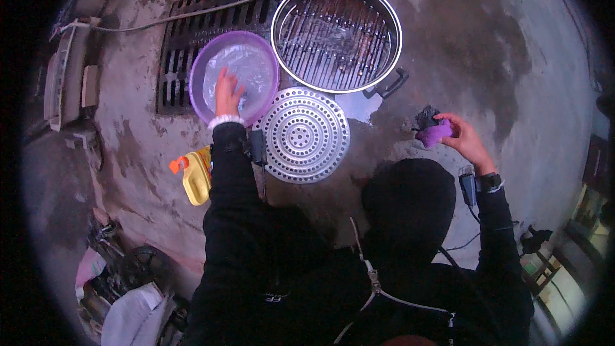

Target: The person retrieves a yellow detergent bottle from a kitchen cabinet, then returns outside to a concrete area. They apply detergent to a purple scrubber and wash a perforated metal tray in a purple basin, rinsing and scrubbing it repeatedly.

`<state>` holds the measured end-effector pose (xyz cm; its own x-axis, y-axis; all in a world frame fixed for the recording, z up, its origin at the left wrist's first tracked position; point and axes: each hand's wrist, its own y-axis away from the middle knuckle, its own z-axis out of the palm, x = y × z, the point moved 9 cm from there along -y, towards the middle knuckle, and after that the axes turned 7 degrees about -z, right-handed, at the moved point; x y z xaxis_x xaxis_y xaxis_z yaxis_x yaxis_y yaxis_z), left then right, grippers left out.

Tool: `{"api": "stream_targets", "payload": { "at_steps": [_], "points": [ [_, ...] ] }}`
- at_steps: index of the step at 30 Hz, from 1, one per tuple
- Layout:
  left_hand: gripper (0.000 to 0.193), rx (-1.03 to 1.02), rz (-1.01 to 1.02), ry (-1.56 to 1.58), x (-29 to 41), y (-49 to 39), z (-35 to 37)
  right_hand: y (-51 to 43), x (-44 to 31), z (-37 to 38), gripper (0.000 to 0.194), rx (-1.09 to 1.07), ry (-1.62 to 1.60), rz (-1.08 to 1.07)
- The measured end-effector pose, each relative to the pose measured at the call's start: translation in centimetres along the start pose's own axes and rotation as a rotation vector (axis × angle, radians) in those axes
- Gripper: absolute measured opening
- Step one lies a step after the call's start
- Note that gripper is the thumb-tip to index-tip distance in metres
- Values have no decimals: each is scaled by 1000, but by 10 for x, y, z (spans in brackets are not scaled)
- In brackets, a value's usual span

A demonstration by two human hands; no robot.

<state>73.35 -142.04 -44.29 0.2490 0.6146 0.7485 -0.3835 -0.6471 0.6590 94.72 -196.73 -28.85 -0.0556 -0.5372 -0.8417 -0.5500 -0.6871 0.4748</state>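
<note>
My left hand (228,90) is over a round purple basin (196,90), its fingers apart above the pale, wet-looking inside. At the right, my right hand (456,135) grips a purple cloth or sponge (434,134); a dark, wiry-looking scourer (426,116) is against it, and whether I hold that too is unclear. A round perforated metal steamer plate (300,135) lies on the floor between my arms. Beyond it stands a wide metal pot (313,85) with dark handles and a barred rack inside. A yellow bottle with an orange cap (197,180) is left of my left forearm.
A slotted drain grate (173,65) lies partly under the basin, with a hose (168,20) running across it. A pale patch (358,105) shows on the concrete floor beside the pot. Assorted items (129,315) lie at lower left; a rack-like structure (547,269) stands at lower right.
</note>
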Motion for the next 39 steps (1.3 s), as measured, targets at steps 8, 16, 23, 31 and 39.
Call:
{"api": "stream_targets", "payload": {
  "at_steps": [8,16,23,31,39],
  "points": [
    [47,-229,-244,672,-38,-42,13,12,8,-7,55,68,-9,56],
    [61,-187,352,-326,40,19,31,21,9,-7,54,63,-33,40],
    [46,-253,-246,417,-48,-35,7,24,16,-11,53,96,-44,35],
    [47,-554,-36,-458,-13,15,83,25,16,-8,53,57,-92,-46],
    [47,-213,484,-1503,-49,-51,-37,22,18,-16,48,114,-63,9]
  ]
}}
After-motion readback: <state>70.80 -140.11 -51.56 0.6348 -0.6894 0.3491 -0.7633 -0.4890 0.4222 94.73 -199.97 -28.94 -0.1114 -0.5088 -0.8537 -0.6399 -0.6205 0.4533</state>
